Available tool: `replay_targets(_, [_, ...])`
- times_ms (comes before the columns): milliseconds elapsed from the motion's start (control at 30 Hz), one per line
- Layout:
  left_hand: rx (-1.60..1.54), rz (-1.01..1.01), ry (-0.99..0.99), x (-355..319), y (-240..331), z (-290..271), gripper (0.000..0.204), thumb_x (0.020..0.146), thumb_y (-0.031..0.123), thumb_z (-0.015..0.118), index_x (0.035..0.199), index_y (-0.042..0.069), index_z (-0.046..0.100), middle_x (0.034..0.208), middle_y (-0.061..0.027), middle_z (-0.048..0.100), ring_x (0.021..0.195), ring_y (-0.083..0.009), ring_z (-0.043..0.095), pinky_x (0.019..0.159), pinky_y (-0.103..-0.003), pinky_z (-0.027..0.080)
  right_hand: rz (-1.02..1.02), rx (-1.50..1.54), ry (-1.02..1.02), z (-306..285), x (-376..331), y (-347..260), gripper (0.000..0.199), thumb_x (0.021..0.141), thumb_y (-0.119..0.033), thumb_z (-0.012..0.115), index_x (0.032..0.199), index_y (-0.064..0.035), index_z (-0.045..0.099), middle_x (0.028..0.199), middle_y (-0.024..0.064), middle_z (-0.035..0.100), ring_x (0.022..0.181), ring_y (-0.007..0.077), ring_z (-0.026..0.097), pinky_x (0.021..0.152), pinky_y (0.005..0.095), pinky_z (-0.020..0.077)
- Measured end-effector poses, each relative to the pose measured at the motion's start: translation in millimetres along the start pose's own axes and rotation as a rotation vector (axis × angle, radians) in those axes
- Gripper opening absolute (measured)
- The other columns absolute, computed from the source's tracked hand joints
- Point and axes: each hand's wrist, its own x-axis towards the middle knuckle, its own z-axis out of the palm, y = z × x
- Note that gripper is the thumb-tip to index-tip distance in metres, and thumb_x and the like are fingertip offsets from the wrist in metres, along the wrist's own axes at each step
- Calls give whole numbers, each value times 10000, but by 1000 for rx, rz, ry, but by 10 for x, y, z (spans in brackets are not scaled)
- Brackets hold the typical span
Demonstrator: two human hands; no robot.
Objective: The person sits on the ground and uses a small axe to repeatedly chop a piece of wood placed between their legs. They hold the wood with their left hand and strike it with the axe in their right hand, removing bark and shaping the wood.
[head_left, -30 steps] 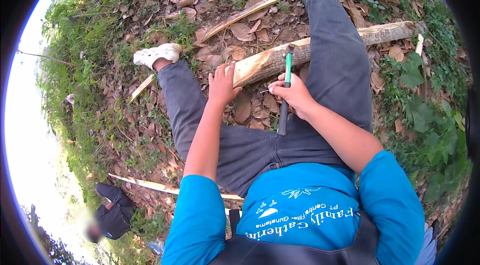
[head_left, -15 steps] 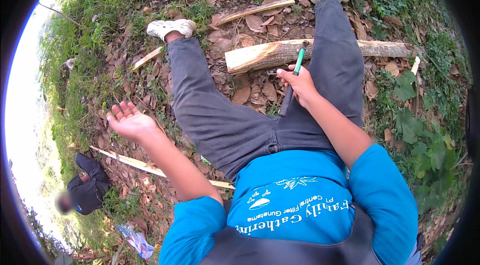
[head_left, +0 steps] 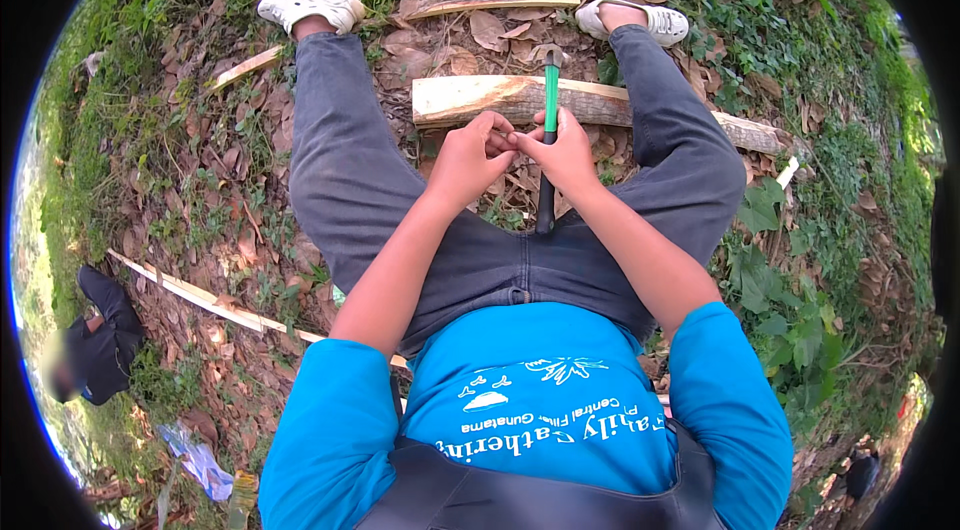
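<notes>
A hammer (head_left: 551,100) with a green and black handle stands nearly in line with my body, its metal head pointing away from me. My right hand (head_left: 568,155) is closed round the handle near the middle. Left of the handle, my left hand (head_left: 468,162) meets the right hand's fingertips, its own fingers curled and pinched. Whatever sits between the fingertips is too small or hidden to make out. Just beyond both hands lies a split log (head_left: 520,100) with a pale cut face and bark; my right leg crosses over it.
Thin split wood strips lie on the leafy ground: one beyond the log (head_left: 490,5), one by my left foot (head_left: 245,67), and a long one (head_left: 200,295) at left. Another person (head_left: 105,335) is at the far left, near a plastic bag (head_left: 200,460). Green plants (head_left: 790,310) grow at right.
My left hand has come in from the far left, where it was open, to meet my right hand. The hammer has swung more upright. The whole view has shifted.
</notes>
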Motion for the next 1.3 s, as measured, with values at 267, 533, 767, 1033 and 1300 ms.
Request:
replay_targets(267, [-118,-160,221,814,-910,-369,223,892,137,733,1064,6,679,900,-41,718,830,-94,662,746,-251,520,210,339,-102,110,265,327,302,937,-236,702,1126,-30,587,844,3,643,626,52,582,557,223,483])
replay_targets(533, [90,-117,287,1343,-1447,-318,209,881,180,756,1029,34,748,913,-55,763,821,-93,687,762,-256,527,482,279,-150,1,231,551,302,1009,-297,593,1213,-75,606,843,-18,557,628,56,519,577,215,454])
replay_targets(767, [158,-70,303,1352,-1459,-264,210,874,190,753,1041,61,752,919,-67,766,820,-105,701,751,-262,531,498,298,-197,17,229,559,320,1012,-287,582,1269,-98,563,826,-19,542,613,56,506,545,223,441])
replay_targets(1033, [163,-51,341,1344,-1550,-236,208,881,201,745,1052,84,758,933,-61,763,822,-116,700,745,-265,527,524,252,-200,70,211,508,334,1012,-281,572,1299,-111,546,809,-21,536,585,48,500,515,221,433])
replay_targets(1300, [144,-73,349,1362,-1524,-200,212,860,223,740,1035,105,757,943,-78,756,836,-213,711,747,-323,530,511,218,-160,72,189,504,383,1000,-295,598,1302,-67,535,754,-23,539,534,53,510,475,237,448])
